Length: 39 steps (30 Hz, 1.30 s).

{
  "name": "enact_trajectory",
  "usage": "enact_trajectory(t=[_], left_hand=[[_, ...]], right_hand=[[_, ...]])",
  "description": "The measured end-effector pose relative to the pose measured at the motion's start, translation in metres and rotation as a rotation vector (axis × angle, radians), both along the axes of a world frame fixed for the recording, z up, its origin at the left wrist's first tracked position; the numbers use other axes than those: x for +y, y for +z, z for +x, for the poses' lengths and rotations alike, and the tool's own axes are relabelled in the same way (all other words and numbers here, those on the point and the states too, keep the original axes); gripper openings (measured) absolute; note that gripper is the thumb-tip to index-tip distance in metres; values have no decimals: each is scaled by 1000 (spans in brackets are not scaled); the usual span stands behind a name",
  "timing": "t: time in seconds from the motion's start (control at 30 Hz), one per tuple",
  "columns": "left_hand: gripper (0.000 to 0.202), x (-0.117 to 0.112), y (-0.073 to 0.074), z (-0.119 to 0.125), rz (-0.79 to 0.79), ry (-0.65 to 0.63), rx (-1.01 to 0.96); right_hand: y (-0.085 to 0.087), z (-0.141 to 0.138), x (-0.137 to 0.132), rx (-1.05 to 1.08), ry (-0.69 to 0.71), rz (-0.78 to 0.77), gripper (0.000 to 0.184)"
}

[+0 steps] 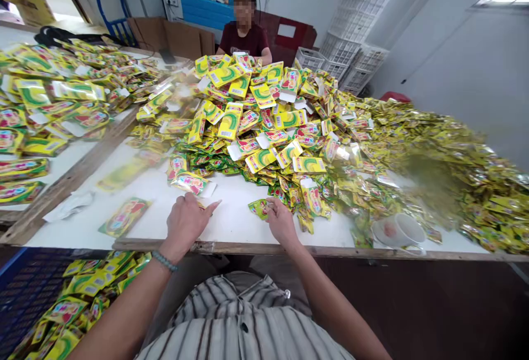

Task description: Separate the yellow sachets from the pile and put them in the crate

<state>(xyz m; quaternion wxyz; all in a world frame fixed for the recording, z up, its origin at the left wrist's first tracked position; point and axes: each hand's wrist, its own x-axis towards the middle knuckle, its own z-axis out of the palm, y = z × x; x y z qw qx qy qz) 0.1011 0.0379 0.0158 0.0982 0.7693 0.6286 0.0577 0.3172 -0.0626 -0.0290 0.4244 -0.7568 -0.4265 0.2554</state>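
My left hand (pixel 187 222) is at the front of the white table, fingers curled at the lower edge of a small yellow-and-green printed box (pixel 190 183) and thumb stretched to the right. The box lies with a white end flap open toward the right; part of the grip is hidden behind the knuckles. Pinched in my right hand (pixel 282 221) is a small green sachet (pixel 258 208), its free end pointing left, a short way from the box. Beyond both hands rises a heap of yellow boxes (pixel 230 121) over green sachets (pixel 215 160).
Loose sachets (pixel 413 123) spread across the right side, near a clear cup (pixel 399 230). At left, a wooden strip (pixel 78 175) separates more boxes (pixel 33 92); a blue crate (pixel 25 272) of boxes stands below. A person (pixel 243 35) sits opposite. One box (pixel 125 216) lies left.
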Motion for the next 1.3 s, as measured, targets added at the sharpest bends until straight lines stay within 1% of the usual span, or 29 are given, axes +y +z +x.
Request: enact_trajectory(t=[0.03,0.07,0.13,0.2,0.23,0.27,0.33,0.37,0.4,0.47,0.53,0.6,0.63,0.7,0.77,0.83,0.9,0.97,1.07,1.1,1.17,1.23,1.3], left_hand=[[61,1,-1,2,2,0,42],[58,3,-3,3,-5,-34,60],[43,5,-6,3,-53,-166,30],[29,5,-7,-1,-120,-314,-63],[24,4,-6,-3,-134,-359,-116],[20,3,-5,-5,-128,-374,-166],[19,0,-2,-5,-83,-336,-234],[21,-1,0,-1,-56,-312,-253],[22,-3,2,5,-36,-303,-266],[23,-8,5,24,-7,-317,-276],[28,-14,6,49,25,-357,-252],[34,-21,3,75,27,-412,-187],[35,-24,0,87,4,-442,-152],[30,-30,-6,102,-90,-484,-134],[24,-32,-12,106,-187,-489,-168],[22,-31,-16,100,-240,-453,-223],[19,-25,-17,88,-262,-355,-337],[20,-20,-16,74,-347,-229,-585],[30,-16,-15,57,-616,-53,-1043],[34,-17,-14,54,-698,1,-1149],[39,-21,-14,50,-791,82,-1245],[41,-27,-13,48,-817,106,-1286],[42,-31,-12,48,-820,93,-1355]], right_hand=[[-1,-1,0,22,9,14,31],[-1,-2,-1,29,23,20,31],[1,-3,-5,-20,62,11,32],[8,1,-9,-179,71,6,29],[13,5,-10,-297,47,10,27],[18,11,-10,-427,8,18,26],[27,26,-5,-669,-83,20,25],[31,35,0,-755,-103,5,24],[33,43,6,-808,-103,-12,23],[36,55,16,-825,-78,-8,17],[36,59,21,-753,-99,74,18],[34,55,17,-593,-164,163,20],[33,52,13,-474,-186,182,21],[29,45,4,-181,-184,178,24],[24,39,-4,126,-160,165,29],[21,35,-8,394,-152,162,37],[20,31,-8,578,-153,152,43],[22,26,-5,670,-135,142,45],[27,16,0,717,-57,154,43],[29,13,1,713,-14,158,40],[33,6,1,624,81,155,31],[37,0,0,397,165,139,21],[40,-7,-2,98,224,136,20]])
